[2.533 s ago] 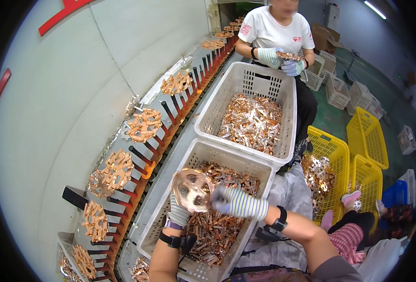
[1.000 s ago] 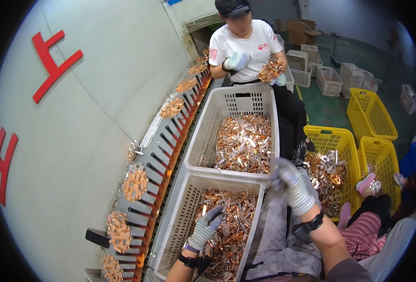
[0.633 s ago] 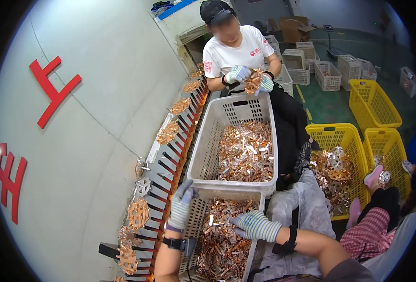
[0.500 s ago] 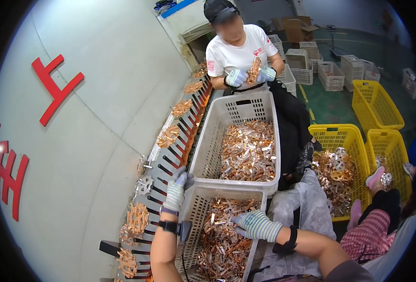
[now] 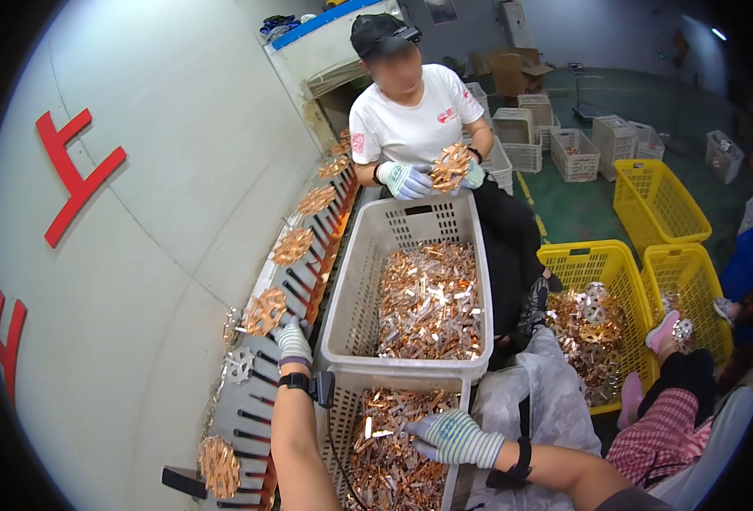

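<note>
My left hand (image 5: 293, 341), in a striped grey glove, is at the lower right edge of a copper-coloured cutout disc (image 5: 266, 312) beside the wall. Its fingers are held together against that edge, and their tips are hidden. My right hand (image 5: 460, 437), gloved in the same way, hovers over the near grey crate (image 5: 468, 393). Its fingers stretch left, slightly apart, with nothing visible between them. Small copper and silver strips (image 5: 385, 477) fill the crate below it. A silver cutout disc (image 5: 239, 364) and another copper-coloured disc (image 5: 220, 467) are nearer to me along the row.
Black-and-red prongs (image 5: 253, 416) line the row along the wall. A larger grey crate (image 5: 335, 328) of strips stands beyond mine. A co-worker (image 5: 410, 115) behind it holds a copper-coloured disc. Yellow crates (image 5: 555, 255) with cutout discs are at the right, near a seated person's legs.
My left hand has moved from above the prongs to the disc's edge. The copper discs sit farther down the row toward me. My right hand stays over the crate. The view has shifted.
</note>
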A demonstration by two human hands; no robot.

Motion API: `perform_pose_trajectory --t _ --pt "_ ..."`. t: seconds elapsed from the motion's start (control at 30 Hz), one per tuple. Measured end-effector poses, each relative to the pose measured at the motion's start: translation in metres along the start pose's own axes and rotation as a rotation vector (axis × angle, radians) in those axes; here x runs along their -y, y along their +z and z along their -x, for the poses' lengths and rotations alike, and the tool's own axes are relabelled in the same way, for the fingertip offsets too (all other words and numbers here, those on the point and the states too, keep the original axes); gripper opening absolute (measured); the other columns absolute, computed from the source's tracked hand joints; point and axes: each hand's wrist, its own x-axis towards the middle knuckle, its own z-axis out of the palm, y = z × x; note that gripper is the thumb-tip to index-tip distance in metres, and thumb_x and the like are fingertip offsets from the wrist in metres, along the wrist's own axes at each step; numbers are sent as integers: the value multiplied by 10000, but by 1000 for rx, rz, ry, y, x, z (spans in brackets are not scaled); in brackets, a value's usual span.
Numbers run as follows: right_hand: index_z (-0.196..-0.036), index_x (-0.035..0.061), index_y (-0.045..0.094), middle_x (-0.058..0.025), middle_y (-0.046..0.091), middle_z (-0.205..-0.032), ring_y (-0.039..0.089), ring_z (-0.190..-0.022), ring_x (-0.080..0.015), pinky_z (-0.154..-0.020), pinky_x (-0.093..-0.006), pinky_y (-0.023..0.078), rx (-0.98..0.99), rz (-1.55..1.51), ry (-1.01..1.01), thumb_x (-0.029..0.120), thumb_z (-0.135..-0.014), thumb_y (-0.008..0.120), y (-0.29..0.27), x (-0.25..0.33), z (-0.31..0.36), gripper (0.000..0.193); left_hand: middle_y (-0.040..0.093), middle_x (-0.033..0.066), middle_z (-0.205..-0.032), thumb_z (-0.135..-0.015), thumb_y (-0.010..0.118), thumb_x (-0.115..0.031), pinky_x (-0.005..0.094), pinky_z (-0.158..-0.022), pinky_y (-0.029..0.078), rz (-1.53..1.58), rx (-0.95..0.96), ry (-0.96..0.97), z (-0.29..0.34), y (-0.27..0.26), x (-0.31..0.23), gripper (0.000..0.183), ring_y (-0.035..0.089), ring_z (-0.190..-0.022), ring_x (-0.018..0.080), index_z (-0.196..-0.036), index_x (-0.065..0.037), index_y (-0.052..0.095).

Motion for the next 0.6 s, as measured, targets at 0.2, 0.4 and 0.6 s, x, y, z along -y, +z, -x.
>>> perform_pose_trajectory --t 0.2,0.4,0.6 --pt "-1058 26 578 -157 619 -783 627 -702 -310 -618 -431 495 -66 5 70 279 -854 523 -12 -13 9 330 612 30 -969 -900 554 -353 306 -666 500 14 163 324 10 13 21 345 594 -787 163 -1167 -133 547" --pt "-1037 27 581 -150 623 -810 622 -704 -328 -608 -430 505 88 -34 157 273 -854 513 -29 -10 17 314 611 31 -890 -916 547 -258 287 -623 521 160 -14 176 10 -31 34 177 583 -688 144 -1033 -131 583" --pt "-1032 21 592 -155 621 -810 627 -735 -331 -635 -429 514 -8 -48 47 264 -855 515 -27 4 22 311 620 77 -976 -951 458 -184 324 -769 521 -1161 -12 1158 88 -80 -61 217 605 -820 229 -1112 -71 548"
